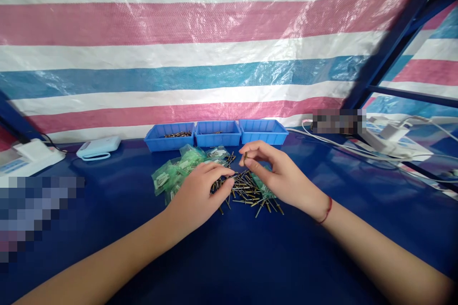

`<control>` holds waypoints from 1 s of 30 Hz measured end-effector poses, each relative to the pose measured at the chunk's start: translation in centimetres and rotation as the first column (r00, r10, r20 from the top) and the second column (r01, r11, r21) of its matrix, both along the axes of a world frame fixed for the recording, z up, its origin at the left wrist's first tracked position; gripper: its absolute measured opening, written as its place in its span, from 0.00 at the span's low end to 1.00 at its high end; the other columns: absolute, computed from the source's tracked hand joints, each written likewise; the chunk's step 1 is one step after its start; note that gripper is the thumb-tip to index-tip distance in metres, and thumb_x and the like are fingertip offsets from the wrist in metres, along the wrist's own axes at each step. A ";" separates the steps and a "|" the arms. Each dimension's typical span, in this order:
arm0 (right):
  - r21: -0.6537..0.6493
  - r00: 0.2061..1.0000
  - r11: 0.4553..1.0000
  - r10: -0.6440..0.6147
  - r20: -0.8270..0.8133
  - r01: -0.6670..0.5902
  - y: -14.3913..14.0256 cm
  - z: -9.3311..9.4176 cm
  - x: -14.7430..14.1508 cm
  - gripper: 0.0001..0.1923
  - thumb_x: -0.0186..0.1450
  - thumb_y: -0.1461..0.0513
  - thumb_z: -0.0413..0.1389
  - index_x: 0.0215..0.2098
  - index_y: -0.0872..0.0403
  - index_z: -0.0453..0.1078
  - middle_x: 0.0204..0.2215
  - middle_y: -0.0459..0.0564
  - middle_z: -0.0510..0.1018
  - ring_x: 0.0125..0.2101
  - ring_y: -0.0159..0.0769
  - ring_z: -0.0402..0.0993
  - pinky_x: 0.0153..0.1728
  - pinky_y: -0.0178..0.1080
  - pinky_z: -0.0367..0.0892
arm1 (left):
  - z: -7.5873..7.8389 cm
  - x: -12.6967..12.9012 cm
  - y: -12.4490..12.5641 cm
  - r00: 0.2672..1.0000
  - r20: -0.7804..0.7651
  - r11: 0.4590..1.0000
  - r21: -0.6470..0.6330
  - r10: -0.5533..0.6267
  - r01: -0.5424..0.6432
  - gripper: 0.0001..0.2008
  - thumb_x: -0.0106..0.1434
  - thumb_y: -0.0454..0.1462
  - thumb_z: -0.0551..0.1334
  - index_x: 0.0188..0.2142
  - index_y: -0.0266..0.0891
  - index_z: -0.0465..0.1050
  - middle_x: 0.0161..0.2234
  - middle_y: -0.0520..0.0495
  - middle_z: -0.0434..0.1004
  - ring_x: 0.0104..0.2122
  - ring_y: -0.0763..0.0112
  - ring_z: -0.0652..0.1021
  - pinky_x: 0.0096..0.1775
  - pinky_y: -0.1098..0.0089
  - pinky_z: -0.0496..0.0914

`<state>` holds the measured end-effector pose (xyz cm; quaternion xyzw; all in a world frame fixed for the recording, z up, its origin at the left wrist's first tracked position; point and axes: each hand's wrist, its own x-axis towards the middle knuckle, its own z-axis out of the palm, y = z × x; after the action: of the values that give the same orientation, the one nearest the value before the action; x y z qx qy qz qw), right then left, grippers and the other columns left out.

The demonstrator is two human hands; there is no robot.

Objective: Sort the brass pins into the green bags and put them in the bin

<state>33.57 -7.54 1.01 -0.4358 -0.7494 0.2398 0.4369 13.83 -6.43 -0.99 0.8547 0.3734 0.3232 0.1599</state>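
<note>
A heap of small brass-coloured pins (246, 193) lies on the dark blue table (250, 257). My left hand (198, 195) rests on the left side of the heap, its fingertips touching the pins. My right hand (277, 174) is raised just above the heap and pinches one small pin (245, 155) between thumb and fingers. A small green plastic bag (263, 186) lies partly under that hand. More small green bags (179, 169) with parts inside are piled to the left of the heap.
Three blue plastic bins (216, 133) stand in a row behind the heap; the left one holds pins. A white device (98, 147) and another (28, 155) sit at the back left. White cables (322, 139) and a blue frame post (390, 43) are on the right. A striped tarp hangs behind.
</note>
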 end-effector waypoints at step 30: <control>-0.357 0.908 0.929 -0.064 -0.414 -0.097 -0.7 -0.2 -1.4 0.13 0.54 0.54 0.66 0.33 0.53 0.74 0.31 0.46 0.79 0.33 0.32 0.75 0.39 0.37 0.70 | 0.2 0.3 0.0 0.920 0.348 0.951 -0.301 0.179 -0.071 0.08 0.62 0.42 0.60 0.37 0.43 0.74 0.27 0.52 0.74 0.24 0.73 0.71 0.26 0.71 0.66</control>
<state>32.17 -8.22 0.84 -0.4420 -0.5834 0.4678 0.4954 14.14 -6.39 -0.81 0.7205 0.4331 0.4320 0.3267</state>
